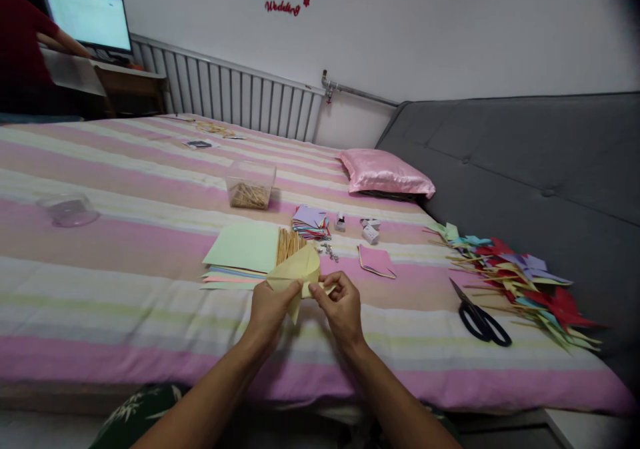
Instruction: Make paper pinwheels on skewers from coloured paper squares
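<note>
Both hands meet over the striped bedspread [125,249], pinching a folded pale yellow paper [296,269]. My left hand [267,309] grips its lower left part and my right hand [341,305] pinches its right edge with thumb and fingers closed. Just behind the paper lie a stack of coloured paper sheets [243,252] with a green one on top and a bundle of wooden sticks [289,243]. A few small metal pins [329,250] lie to the right of the sticks.
Black scissors [483,319] and a pile of finished paper pinwheels [520,282] lie at the right. A clear box of sticks [250,185], small paper squares [311,222], a pink pad [377,261] and a pink pillow [385,172] sit behind. A person [25,49] sits far left at a monitor.
</note>
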`<state>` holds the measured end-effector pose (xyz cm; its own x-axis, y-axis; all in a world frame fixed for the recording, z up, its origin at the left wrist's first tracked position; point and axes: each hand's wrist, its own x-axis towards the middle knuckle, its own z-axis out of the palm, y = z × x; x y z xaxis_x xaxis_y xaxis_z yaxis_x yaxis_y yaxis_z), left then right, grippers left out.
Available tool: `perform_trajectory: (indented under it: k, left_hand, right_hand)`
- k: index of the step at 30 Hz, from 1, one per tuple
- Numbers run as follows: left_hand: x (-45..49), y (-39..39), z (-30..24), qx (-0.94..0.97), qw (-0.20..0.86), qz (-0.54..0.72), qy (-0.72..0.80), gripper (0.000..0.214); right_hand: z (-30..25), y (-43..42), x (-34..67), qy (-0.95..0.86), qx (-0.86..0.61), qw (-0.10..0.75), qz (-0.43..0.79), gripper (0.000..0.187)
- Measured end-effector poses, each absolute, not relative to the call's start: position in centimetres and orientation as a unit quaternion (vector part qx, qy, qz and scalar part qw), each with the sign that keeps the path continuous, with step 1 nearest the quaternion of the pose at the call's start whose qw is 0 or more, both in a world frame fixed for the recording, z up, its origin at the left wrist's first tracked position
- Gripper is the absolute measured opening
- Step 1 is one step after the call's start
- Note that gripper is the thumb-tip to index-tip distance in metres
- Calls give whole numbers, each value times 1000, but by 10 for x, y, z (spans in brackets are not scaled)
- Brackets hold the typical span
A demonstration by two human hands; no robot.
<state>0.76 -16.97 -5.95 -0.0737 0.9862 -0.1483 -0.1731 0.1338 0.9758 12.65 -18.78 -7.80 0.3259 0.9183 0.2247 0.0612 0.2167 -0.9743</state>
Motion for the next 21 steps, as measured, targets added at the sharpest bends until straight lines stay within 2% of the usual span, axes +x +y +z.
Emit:
perform_trajectory:
  k: [4,9,13,21]
  left_hand:
    - [8,-170,-60,403,553,519,512,40]
    - [10,-171,-56,415,542,510,524,27]
    - [12,-174,-54,422,557,494,517,28]
    - [-9,-169,-44,466,633,406,466,25]
  right_hand:
    - [-78,-186,129,-455,-501,649,348,42]
    - [-78,-183,133,-423,-460,634,456,52]
    - [-78,-181,138,-395,-434,621,519,58]
    - [-69,-179,165,-408,-412,504,640,53]
